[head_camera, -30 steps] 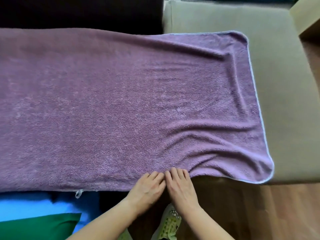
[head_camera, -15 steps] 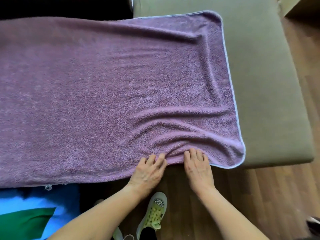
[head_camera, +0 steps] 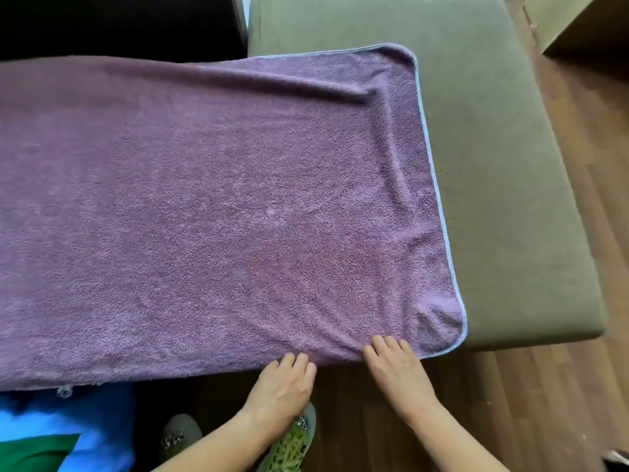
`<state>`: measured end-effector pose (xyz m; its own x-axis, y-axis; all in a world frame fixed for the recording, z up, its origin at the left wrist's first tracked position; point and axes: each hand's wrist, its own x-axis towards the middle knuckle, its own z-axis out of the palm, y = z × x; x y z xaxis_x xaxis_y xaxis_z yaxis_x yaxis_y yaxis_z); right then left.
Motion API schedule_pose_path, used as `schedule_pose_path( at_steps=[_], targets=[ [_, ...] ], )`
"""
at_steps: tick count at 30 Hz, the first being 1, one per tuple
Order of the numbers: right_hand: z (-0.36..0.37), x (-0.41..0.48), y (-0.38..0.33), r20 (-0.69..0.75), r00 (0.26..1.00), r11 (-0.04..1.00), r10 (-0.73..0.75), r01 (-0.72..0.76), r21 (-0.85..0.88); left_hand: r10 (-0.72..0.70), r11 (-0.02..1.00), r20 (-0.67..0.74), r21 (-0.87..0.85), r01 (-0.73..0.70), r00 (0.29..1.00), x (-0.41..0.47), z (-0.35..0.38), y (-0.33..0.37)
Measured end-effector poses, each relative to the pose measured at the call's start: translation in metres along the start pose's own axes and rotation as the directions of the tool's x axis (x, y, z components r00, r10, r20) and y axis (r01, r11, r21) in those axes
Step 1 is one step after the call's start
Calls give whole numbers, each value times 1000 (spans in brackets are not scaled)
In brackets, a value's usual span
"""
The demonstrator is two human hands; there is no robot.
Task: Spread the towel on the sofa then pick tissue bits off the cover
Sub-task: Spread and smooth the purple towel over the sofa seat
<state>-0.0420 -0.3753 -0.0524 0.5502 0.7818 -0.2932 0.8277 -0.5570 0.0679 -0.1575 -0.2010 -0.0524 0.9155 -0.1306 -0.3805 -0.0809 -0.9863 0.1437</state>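
We see a mauve-purple terry towel (head_camera: 221, 216): uniform colour, no print. It has a thin light-blue trim (head_camera: 439, 199) on the edge. The olive-green fabric sofa cushion (head_camera: 493, 165) is plain. The brown wood-plank floor (head_camera: 561, 403) has streaked grain, with darker planks mixed in. There are 2 shoes: a lime-green laced shoe (head_camera: 289, 447) with a black-and-white speckled patch, and a grey shoe (head_camera: 178, 430) with the same speckle. We also note a bright blue cloth (head_camera: 85, 424), a green cloth (head_camera: 30, 451), a tan cardboard box (head_camera: 578, 22) and a black block (head_camera: 119, 25).
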Motion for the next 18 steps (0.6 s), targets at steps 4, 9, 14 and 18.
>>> schedule_pose_path(
  at_steps=[4,9,14,18],
  targets=[
    [-4,3,4,37,989,974,146,-150,169,50,999,-128,12,-49,990,10,-2,4],
    [-12,26,42,-20,649,600,761,-692,402,129,989,-187,92,-114,974,43,-8,11],
    [-12,40,85,215,478,340,852,-816,468,142,984,-150,131,-122,978,54,-13,19],
    [-11,31,105,169,519,351,838,-749,562,145,985,-121,116,-131,982,53,-13,27]
  ],
)
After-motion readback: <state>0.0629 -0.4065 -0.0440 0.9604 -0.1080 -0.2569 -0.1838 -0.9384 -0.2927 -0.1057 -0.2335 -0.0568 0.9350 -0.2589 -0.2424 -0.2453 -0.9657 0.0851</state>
